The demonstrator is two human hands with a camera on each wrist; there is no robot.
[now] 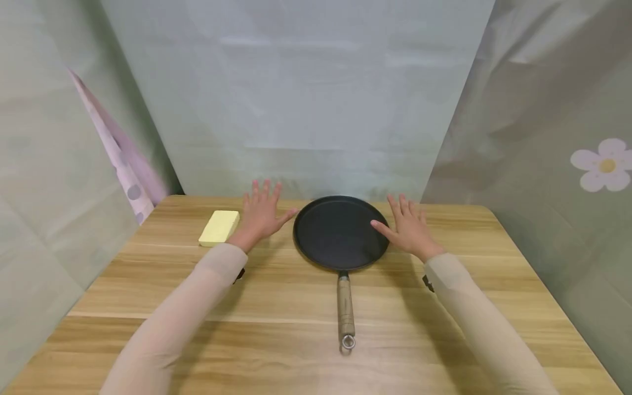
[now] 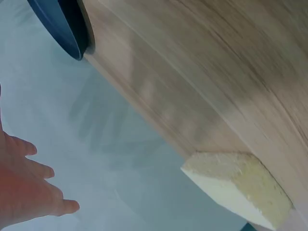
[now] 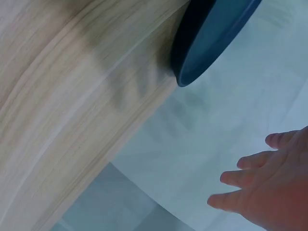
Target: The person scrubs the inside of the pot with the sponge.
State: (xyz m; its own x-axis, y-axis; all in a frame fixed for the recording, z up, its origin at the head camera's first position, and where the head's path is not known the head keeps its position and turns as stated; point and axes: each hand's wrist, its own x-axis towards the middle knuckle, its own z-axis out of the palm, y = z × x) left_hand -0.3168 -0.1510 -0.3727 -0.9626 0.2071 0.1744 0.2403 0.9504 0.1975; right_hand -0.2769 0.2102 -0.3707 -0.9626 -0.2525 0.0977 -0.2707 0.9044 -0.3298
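A flat round black pan (image 1: 340, 233) with a wooden handle (image 1: 345, 307) and a metal hanging ring lies on the table, its handle toward me. To its left my left hand (image 1: 261, 215) hovers with fingers spread, holding nothing. My right hand (image 1: 408, 227) is likewise spread above the pan's right side, its thumb overlapping the pan in the head view; nothing is in it. Beside my left wrist sits a pale yellow sponge-like block (image 1: 219, 227), also seen in the left wrist view as a porous block (image 2: 240, 185). The right wrist view shows the pan's rim (image 3: 185, 72).
The wooden table (image 1: 276, 351) has its far edge against a pale hanging cloth (image 1: 301, 99). More cloth hangs at both sides, with a flower print (image 1: 607, 164) on the right. A pinkish dotted fold (image 1: 125, 164) hangs at the left.
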